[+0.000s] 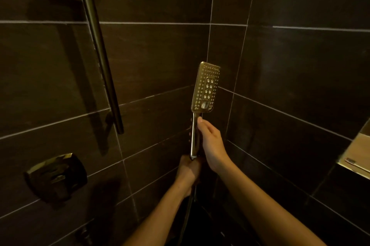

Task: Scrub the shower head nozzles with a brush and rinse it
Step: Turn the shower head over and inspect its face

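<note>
Grips rectangular gold metal shower head (205,87) upright before dark tiled corner, nozzle face toward camera, probably ready for scrubbing. Right hand (210,141) curled round handle (194,137); left hand (188,169) clamped at base, steadying above dark hose (187,211). No brush visible.

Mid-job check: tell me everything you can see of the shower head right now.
The shower head is a shiny gold-toned handheld: a flat rounded-rectangle face, small nozzles ringing a centre panel of larger paired ones, on a slim straight handle. It stands upright, face toward the camera, before the dark tiled corner. The right hand holds the handle; the left hand grips its base, where a dark hose hangs. No water shows.
</note>
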A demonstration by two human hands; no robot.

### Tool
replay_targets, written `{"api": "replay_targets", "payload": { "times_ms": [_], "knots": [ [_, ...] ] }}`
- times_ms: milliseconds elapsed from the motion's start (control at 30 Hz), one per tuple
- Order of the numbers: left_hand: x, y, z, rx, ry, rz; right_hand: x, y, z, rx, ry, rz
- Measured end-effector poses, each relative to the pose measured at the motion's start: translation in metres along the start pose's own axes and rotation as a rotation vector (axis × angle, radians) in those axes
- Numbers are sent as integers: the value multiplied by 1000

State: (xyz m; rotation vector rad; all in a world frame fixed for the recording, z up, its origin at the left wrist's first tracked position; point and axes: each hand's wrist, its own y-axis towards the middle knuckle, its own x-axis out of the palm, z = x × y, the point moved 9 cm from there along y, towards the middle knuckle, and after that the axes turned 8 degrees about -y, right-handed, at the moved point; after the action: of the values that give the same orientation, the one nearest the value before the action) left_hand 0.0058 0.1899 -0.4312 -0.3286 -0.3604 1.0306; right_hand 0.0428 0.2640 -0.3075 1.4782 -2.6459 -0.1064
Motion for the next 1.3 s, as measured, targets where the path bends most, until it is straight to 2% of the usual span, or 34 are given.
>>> {"api": "replay_targets", "payload": {
  "times_ms": [67,133,200,500,667,767,900,1067,1133,1300],
  "knots": [
    [-2,2,2,19,25,11,-4,0,-6,-99,-191,45],
    [-3,0,4,40,25,14,-9,-1,-6,-134,-284,112],
    [-5,-1,4,37,29,20,-8,0,-5,-130,-254,113],
    [-7,-4,-2,19,-6,-26,14,0,1,-10,-66,-136],
    [-12,-7,3,52,-1,10,4,0,2,-42,-117,-50],
    [-8,-8,5,113,22,-36,0,-1,4,-15,12,-25],
    [0,-14,-2,80,16,-59,8,-3,7,59,181,-95],
    [3,-16,-3,30,58,-24,14,-7,0,-5,-28,-97],
    [10,-16,-5,53,79,-50,14,-7,-4,-40,-53,-106],
    [13,-16,-13,24,73,-63,19,-9,-5,11,-78,-183]
  ]
}}
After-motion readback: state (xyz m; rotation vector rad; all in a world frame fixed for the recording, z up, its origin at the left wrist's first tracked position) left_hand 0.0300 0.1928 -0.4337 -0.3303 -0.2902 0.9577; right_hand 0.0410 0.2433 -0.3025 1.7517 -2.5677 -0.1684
